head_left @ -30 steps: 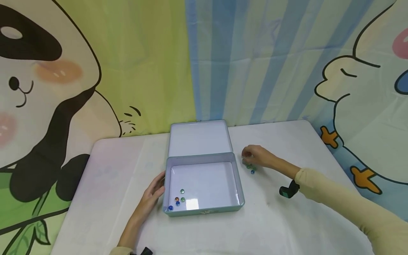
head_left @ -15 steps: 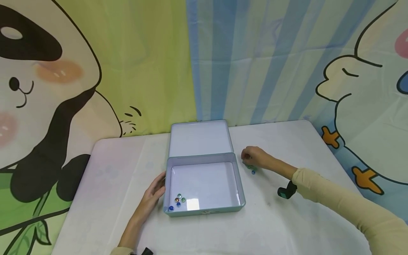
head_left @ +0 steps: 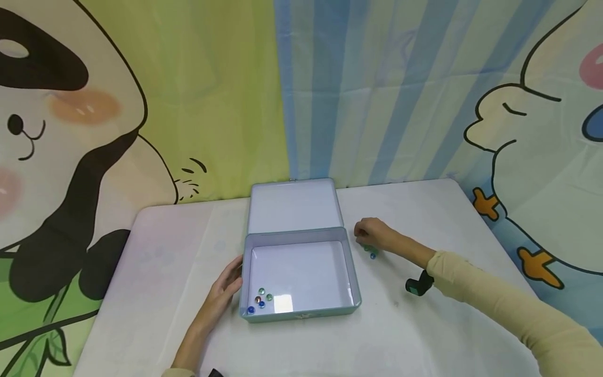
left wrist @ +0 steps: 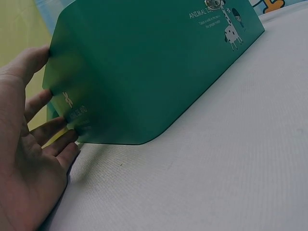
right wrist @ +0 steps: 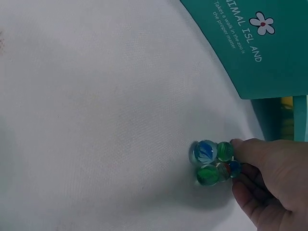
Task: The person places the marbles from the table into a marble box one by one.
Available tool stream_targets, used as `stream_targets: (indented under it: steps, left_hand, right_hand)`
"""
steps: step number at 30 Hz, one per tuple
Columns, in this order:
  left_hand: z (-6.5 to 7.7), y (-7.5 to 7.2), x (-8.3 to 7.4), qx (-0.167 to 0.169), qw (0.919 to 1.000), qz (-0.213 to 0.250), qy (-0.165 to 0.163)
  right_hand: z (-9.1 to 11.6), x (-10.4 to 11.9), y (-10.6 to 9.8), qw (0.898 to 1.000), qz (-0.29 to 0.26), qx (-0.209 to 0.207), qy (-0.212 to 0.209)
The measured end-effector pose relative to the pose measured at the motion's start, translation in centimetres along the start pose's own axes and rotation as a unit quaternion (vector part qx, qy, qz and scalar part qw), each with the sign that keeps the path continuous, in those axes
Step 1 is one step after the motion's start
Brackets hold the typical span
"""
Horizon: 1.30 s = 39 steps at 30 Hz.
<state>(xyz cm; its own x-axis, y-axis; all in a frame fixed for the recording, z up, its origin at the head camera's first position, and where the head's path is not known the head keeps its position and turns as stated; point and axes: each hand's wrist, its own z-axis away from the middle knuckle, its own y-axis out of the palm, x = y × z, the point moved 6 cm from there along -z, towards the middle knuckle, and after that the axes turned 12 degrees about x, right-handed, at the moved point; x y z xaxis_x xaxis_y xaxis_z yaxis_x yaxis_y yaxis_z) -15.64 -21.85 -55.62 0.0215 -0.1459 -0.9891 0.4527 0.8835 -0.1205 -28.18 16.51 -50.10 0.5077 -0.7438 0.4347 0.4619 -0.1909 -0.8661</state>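
A shallow tin box [head_left: 301, 315] lies on the table with its hinged lid [head_left: 294, 207] folded back. Several glass marbles [head_left: 261, 304] have gathered in its front left corner. My left hand [head_left: 225, 287] rests against the box's left side; in the left wrist view its spread fingers [left wrist: 57, 127] touch the green outer wall [left wrist: 130, 72]. Right of the box, my right hand [head_left: 377, 234] is down on the table at a small cluster of marbles [right wrist: 208, 174]. The right wrist view has its thumb and curled fingers around a small blue marble [right wrist: 234, 168] at the cluster's near edge.
A white cloth covers the table [head_left: 424, 324]. Behind it hangs a curtain [head_left: 226, 104] printed with cartoon animals. The box's green printed side [right wrist: 269, 48] stands close to my right hand. A dark wrist camera [head_left: 419, 284] sits below my right wrist.
In the box, a green marble has rolled toward the front left, up to the others. My right hand has shifted slightly left and lower over the cluster. My left hand stays in place.
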Motion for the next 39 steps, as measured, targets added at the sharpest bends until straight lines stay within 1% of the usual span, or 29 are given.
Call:
stream_targets:
  steps: [3, 8, 10, 15, 21, 31, 34, 39]
  left_hand:
    - [0.2, 0.1, 0.1, 0.004, 1.0000, -0.002, -0.003]
    - [0.5, 0.1, 0.2, 0.006, 0.9999, -0.008, -0.006]
    - [0.5, 0.0, 0.2, 0.004, 0.9999, -0.010, -0.005]
    - [0.3, 0.0, 0.0, 0.004, 0.9999, -0.009, 0.004]
    - [0.1, -0.1, -0.1, 0.005, 0.9999, -0.005, 0.011]
    - [0.0, -0.2, 0.1, 0.003, 0.9999, -0.012, -0.007]
    - [-0.1, -0.2, 0.0, 0.002, 0.9999, -0.009, -0.007]
    - [-0.1, -0.1, 0.1, 0.003, 1.0000, -0.003, -0.008]
  right_hand:
    - [0.0, 0.1, 0.4, 1.000, -0.004, 0.000, 0.003]
    - [-0.1, 0.2, 0.8, 1.000, 0.008, -0.005, -0.008]
    - [-0.1, 0.2, 0.8, 1.000, 0.011, -0.008, -0.009]
    - [-0.1, 0.1, 0.5, 1.000, 0.002, -0.006, 0.004]
    - [0.1, 0.2, 0.2, 1.000, 0.010, -0.010, -0.008]
    - [0.2, 0.5, -0.1, 0.999, 0.019, -0.020, -0.024]
    - [0.2, 0.6, -0.2, 0.999, 0.025, -0.024, -0.030]
    - [0.2, 0.7, -0.1, 0.999, 0.031, -0.018, -0.033]
